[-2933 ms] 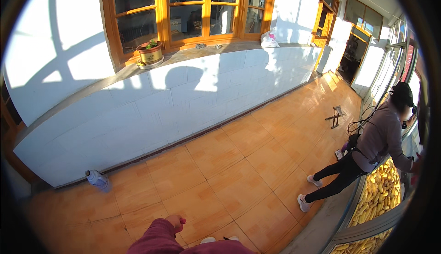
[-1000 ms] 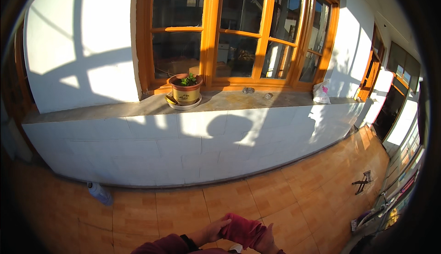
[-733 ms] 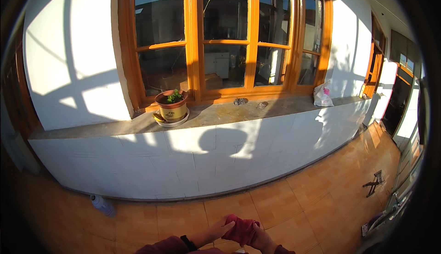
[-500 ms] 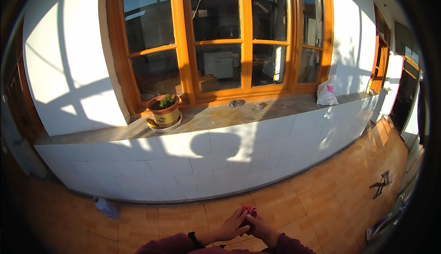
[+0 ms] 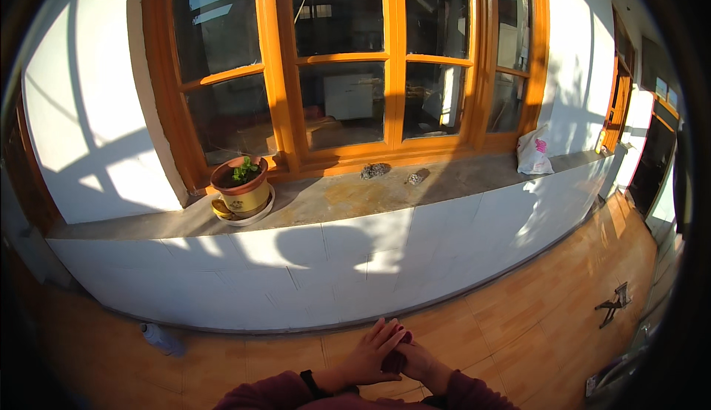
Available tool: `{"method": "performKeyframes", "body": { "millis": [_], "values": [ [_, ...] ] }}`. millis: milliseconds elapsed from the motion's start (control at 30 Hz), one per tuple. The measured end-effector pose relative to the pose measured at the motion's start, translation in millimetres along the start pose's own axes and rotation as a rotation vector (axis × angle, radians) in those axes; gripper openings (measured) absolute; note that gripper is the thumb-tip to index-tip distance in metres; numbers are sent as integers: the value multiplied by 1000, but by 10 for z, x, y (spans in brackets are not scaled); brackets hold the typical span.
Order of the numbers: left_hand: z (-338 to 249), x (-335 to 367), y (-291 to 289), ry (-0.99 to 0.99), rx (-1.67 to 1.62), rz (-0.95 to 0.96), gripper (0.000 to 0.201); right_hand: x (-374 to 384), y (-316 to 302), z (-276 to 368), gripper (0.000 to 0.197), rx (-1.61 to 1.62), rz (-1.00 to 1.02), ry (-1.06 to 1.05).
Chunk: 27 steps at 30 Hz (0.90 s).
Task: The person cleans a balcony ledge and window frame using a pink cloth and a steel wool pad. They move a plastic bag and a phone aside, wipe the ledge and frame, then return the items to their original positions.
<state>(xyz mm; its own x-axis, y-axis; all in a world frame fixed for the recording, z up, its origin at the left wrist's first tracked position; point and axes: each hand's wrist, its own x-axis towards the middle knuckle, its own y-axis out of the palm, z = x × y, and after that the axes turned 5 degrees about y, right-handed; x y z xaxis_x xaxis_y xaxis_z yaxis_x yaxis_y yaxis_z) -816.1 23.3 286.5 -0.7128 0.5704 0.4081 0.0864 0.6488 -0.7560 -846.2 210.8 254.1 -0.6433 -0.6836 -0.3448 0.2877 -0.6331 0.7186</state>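
Observation:
A bunched dark red cloth [image 5: 395, 361] is squeezed between my two hands, low in the middle of the view. My left hand [image 5: 368, 357], with a black band at its wrist, lies over one side with its fingers pressed across the top. On the other side my right hand [image 5: 421, 361] closes round the cloth, its fingertips partly covered by the left fingers. Both hands are in front of the low white tiled wall, below the grey window sill [image 5: 326, 206].
On the sill stand a potted plant [image 5: 244, 188] on a saucer, two silvery-grey wads [image 5: 375, 171] and a white plastic bag [image 5: 534, 154]. A blue-grey bottle [image 5: 161, 340] stands on the tiled floor at left, a small folding stool [image 5: 613, 305] at right. Orange-framed windows rise behind.
My hands have come up slightly, and the left fingers have shifted further over the cloth, which now shows less. The view has come a little closer to the sill.

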Motion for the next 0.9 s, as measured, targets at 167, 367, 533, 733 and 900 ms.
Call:
{"method": "performKeyframes", "body": {
  "millis": [167,367,533,733,900],
  "values": [
    [589,487,-146,182,-56,-265,80,313,81,511,45,8,-29,-91],
    [1392,807,-577,132,-260,-431,53,975,441,1062,58,-78,146,-123],
    [1950,1055,-1556,-26,-300,-637,46,1334,599,1432,57,-409,-88,-102],
    [2736,1175,-2330,-307,630,-559,65,1557,164,1872,41,-757,-400,-169],
    [3095,1154,-2333,-545,608,-305,71,1501,-397,2449,36,-932,-550,-375]
  ]
}}
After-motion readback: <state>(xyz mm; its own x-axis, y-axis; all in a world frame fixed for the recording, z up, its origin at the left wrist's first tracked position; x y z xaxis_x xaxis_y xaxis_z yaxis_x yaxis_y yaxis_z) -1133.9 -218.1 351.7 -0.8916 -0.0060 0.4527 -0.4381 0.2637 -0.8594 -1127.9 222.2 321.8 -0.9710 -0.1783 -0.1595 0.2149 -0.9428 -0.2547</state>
